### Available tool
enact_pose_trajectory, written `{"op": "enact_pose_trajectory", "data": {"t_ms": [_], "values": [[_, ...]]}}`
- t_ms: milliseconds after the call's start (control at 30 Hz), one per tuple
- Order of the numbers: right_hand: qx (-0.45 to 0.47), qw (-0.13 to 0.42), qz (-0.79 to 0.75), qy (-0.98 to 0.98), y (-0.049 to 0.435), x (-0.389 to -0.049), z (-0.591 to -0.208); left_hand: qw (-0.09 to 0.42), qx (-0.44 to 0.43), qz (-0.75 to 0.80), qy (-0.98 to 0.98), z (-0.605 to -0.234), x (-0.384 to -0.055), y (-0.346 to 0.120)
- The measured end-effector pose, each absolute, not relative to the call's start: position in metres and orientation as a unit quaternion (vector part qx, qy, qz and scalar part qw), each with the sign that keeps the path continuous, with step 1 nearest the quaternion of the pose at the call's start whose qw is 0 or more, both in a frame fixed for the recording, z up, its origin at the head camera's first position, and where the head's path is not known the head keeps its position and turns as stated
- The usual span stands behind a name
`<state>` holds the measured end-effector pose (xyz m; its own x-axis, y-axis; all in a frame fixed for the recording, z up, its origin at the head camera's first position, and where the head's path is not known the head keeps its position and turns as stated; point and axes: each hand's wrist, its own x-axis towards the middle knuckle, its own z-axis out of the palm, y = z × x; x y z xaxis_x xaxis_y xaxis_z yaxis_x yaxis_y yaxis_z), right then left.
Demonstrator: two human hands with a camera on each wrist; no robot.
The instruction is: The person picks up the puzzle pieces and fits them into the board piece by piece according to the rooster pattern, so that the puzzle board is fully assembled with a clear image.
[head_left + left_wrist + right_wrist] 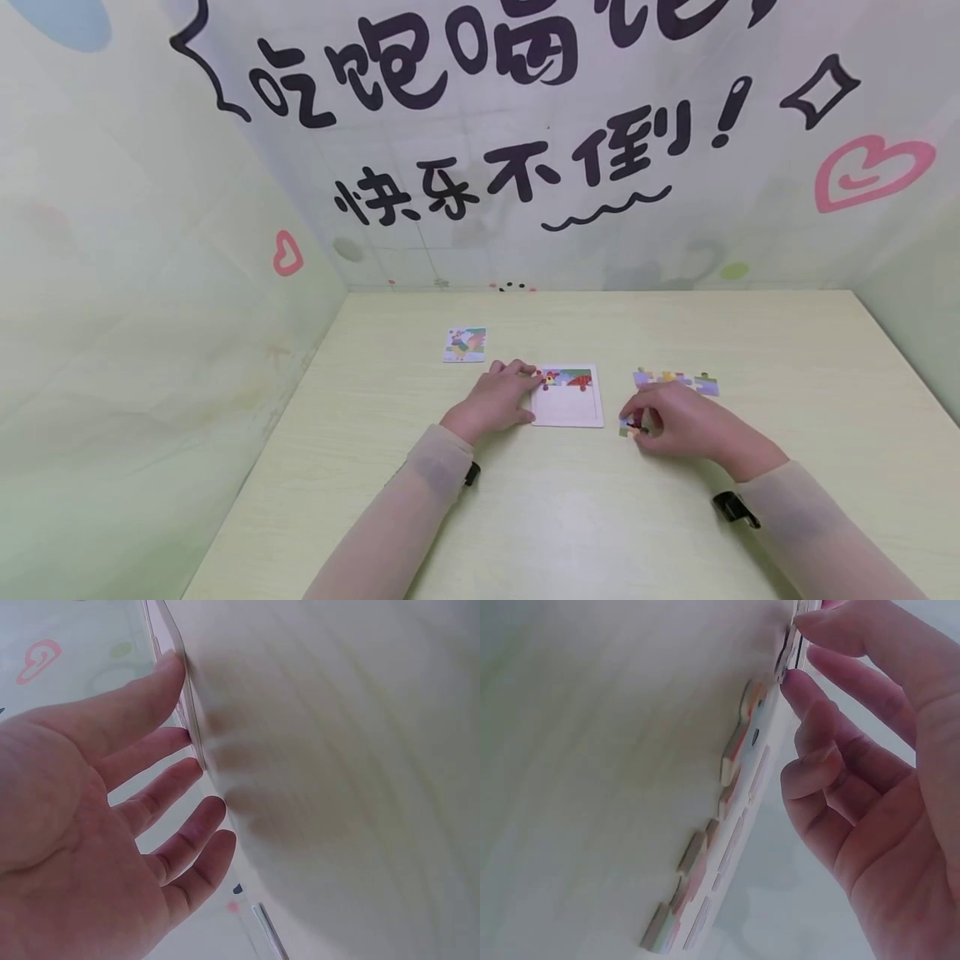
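Note:
A white puzzle tray [566,408] lies on the table, its upper part filled with a strip of colourful pieces [567,377]. My left hand [498,398] rests at the tray's left side, thumb low on the edge and fingers near the upper corner. In the left wrist view the fingers of that hand [112,802] are loosely spread, thumb tip on the rim. To the right of the tray, my right hand [682,421] pinches a small jigsaw piece [625,427] with blue and green on it, between thumb and fingers. The hand covers part of this piece.
A row of loose jigsaw pieces [707,383] lies behind my right hand, partly hidden by it. More pieces [694,851] line the table in the right wrist view. A small picture card [465,344] lies at the back left. A printed wall cloth [480,250] stands behind the table.

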<state>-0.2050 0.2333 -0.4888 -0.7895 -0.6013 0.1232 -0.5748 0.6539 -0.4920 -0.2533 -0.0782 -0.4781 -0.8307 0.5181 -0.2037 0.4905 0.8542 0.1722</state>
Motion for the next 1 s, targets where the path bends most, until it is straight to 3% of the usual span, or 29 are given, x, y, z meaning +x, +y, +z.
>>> {"op": "enact_pose_trajectory", "data": {"t_ms": [300,1000], "values": [[-0.323,-0.008,-0.249,0.913,0.225,-0.212,-0.484,0.125,0.265,0.055,0.954,-0.478,-0.253,-0.077],[-0.334,0.022,-0.245,0.910,0.169,-0.241,-0.477,0.124,0.260,0.052,0.956,-0.476,-0.252,-0.077]]}}
